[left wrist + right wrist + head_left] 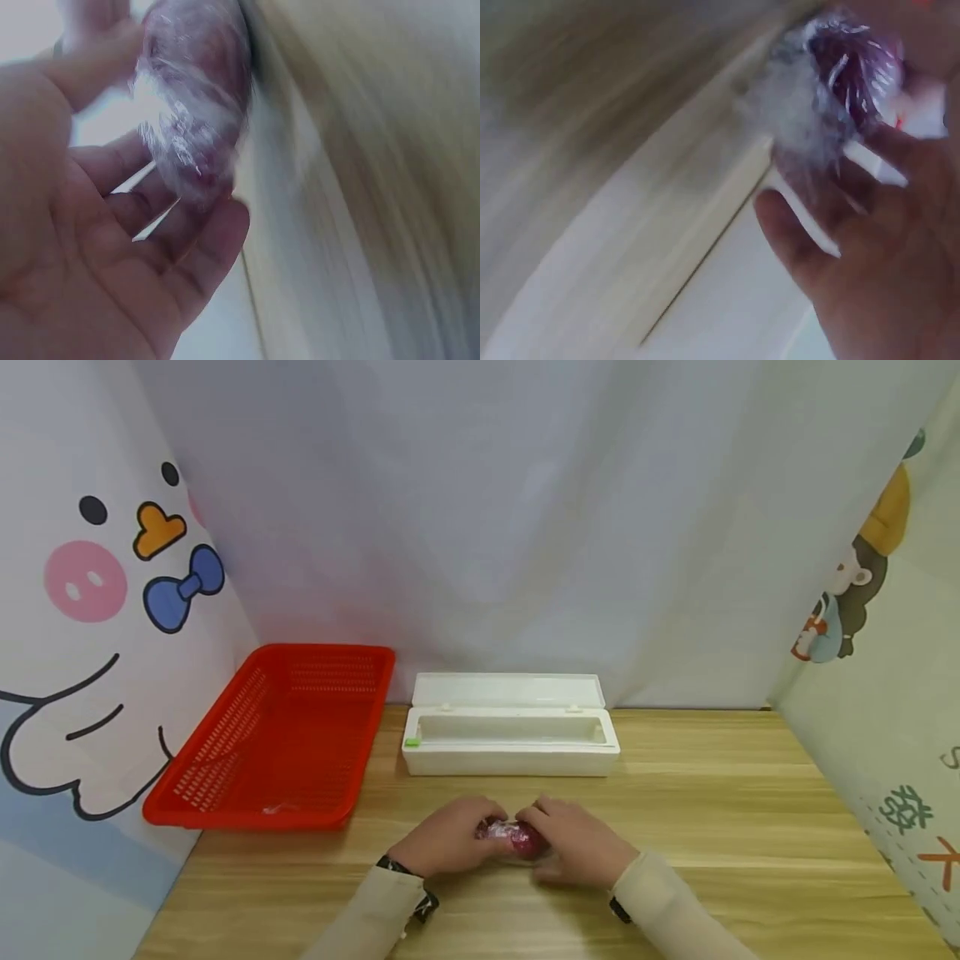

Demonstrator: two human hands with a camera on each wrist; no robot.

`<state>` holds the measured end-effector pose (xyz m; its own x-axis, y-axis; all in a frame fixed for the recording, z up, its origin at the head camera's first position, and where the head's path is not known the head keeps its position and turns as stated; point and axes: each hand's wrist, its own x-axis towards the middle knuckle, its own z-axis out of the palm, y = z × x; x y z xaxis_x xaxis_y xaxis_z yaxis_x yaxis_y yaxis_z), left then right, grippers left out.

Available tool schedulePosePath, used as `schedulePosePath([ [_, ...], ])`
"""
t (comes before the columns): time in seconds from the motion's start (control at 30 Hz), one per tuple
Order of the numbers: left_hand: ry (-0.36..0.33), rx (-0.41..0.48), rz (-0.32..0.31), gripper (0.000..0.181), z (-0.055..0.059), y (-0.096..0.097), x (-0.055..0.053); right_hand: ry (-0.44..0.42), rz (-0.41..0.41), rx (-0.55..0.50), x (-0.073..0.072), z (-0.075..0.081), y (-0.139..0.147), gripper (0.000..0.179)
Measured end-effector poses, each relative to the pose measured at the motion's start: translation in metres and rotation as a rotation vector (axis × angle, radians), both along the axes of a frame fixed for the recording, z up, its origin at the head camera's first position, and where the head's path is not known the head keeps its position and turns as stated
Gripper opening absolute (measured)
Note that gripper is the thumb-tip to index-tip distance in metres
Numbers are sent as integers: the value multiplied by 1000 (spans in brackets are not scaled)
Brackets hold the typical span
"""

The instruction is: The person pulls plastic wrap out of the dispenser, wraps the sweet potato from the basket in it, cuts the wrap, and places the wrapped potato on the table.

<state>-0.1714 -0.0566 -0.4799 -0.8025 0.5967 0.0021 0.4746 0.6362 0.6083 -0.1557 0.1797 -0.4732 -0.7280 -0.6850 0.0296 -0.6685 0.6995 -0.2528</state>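
Note:
A reddish-purple, rounded, longish thing in clear cling film [527,841] is between my two hands, low over the front middle of the table. Its kind is hard to tell under the wrap. My left hand [447,837] grips the left end, thumb on the near side and fingers beyond. On the opposite end, my right hand [583,845] holds it with bent fingers. The left wrist view shows crinkled film [187,127] bunched near the fingertips. Loose, cloudy film [795,112] sticks out past the thing in the right wrist view.
Behind the hands stands a long white cling film box [510,763], lid raised, with a green slider [412,742] at its left end. A red plastic basket [367,727] is at the left, a scrap of film inside. Curtains and printed walls enclose the wooden table [720,793].

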Motion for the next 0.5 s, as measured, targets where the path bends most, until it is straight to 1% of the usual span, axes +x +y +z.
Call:
schedulePosePath([
  [0.03, -35, 14, 26, 48, -2, -5, -2, -74, -21, -31, 0, 1, 5, 79],
  [0.07, -70, 25, 62, 52, -2, -11, -5, -149, -55, -72, 0, 1, 10, 85],
  [0.1, -91, 30, 106, 53, -3, -17, -7, -211, -96, -110, -1, 2, 17, 91],
  [0.13, -98, 32, 156, 52, -3, -22, -10, -251, -148, -142, -3, 3, 24, 93],
  [0.17, -85, 33, 206, 49, -3, -27, -13, -271, -206, -178, -6, 3, 32, 94],
  [0.23, -32, 44, 289, 43, -4, -34, -20, -260, -315, -245, -13, 1, 46, 92],
  [0.3, 23, 55, 347, 43, -4, -38, -27, -231, -403, -285, -20, -1, 57, 88],
  [0.33, 44, 65, 362, 43, -4, -39, -29, -221, -435, -293, -24, -2, 61, 86],
  [0.4, 70, 74, 376, 43, -4, -40, -34, -219, -469, -307, -30, -3, 66, 85],
  [0.5, 73, 73, 389, 46, -4, -38, -41, -229, -496, -308, -37, -4, 68, 86],
])
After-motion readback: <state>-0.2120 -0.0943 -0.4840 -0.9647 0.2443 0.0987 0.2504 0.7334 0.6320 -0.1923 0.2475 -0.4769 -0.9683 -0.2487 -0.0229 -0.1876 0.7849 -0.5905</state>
